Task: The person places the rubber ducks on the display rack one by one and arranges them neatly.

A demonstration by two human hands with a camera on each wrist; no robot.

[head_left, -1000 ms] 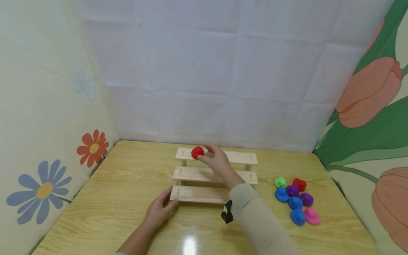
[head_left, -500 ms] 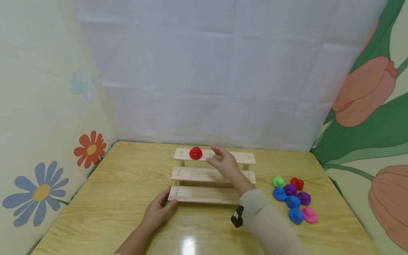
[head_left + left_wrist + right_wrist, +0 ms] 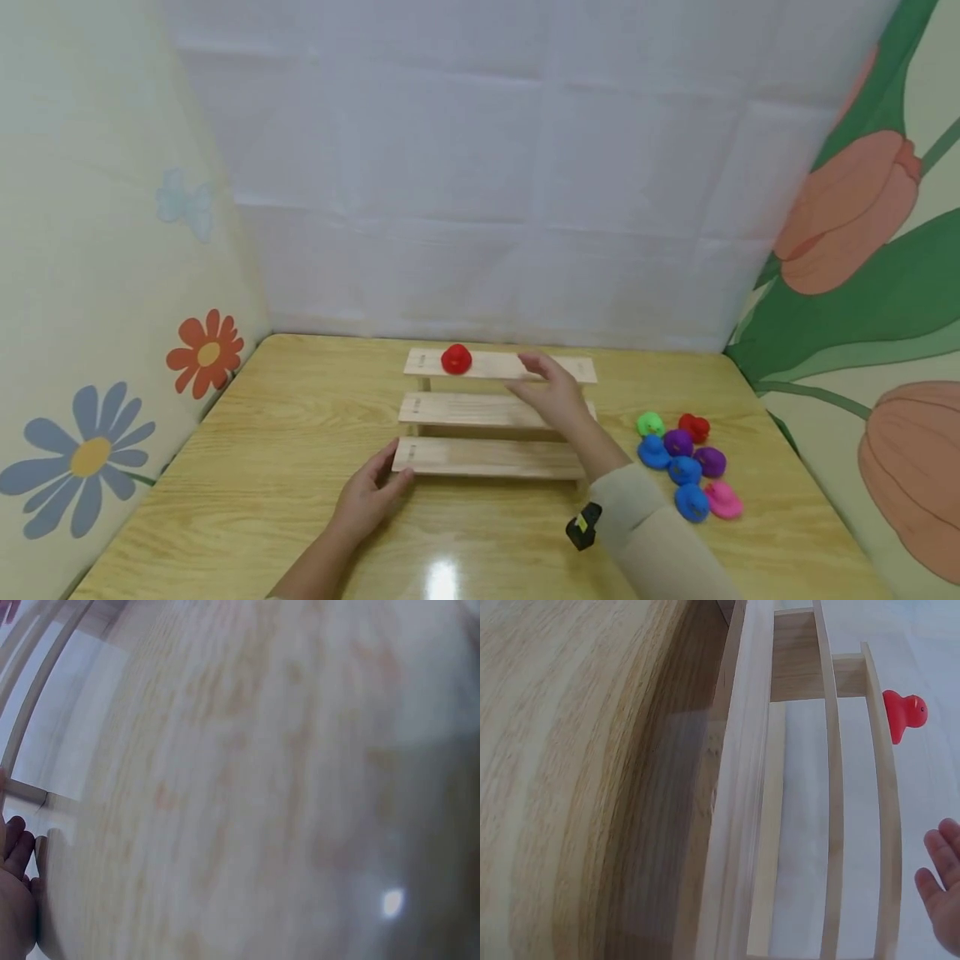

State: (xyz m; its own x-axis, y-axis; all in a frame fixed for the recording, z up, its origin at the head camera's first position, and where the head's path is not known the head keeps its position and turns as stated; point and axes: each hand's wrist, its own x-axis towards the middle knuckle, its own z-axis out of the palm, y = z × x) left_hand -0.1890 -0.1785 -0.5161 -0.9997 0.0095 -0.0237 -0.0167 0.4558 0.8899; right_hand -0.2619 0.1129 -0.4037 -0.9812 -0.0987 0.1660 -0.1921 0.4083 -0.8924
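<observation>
A three-tier wooden rack (image 3: pixel 487 457) stands on the table. On its top tier, toward the left end, sits a red rubber duck (image 3: pixel 456 359), which the right wrist view shows side-on as a duck (image 3: pixel 904 715). My left hand (image 3: pixel 367 493) rests against the left end of the lowest tier, thumb at its front edge; part of that hand (image 3: pixel 16 889) shows at the edge of the left wrist view. Above the right part of the rack, apart from the duck, is my right hand (image 3: pixel 557 394), with nothing between its relaxed fingers.
To the right of the rack lies a cluster of small ducks, among them a green duck (image 3: pixel 650 424), a red duck (image 3: pixel 694 428), a purple duck (image 3: pixel 710 461), a blue duck (image 3: pixel 692 502) and a pink duck (image 3: pixel 723 500). A white cloth (image 3: pixel 405 167) hangs behind the table (image 3: pixel 315 400).
My right hand has let go of the red duck and drawn away to the right. The duck stays on the top tier. My left hand keeps its place at the rack, while the view shifts slightly.
</observation>
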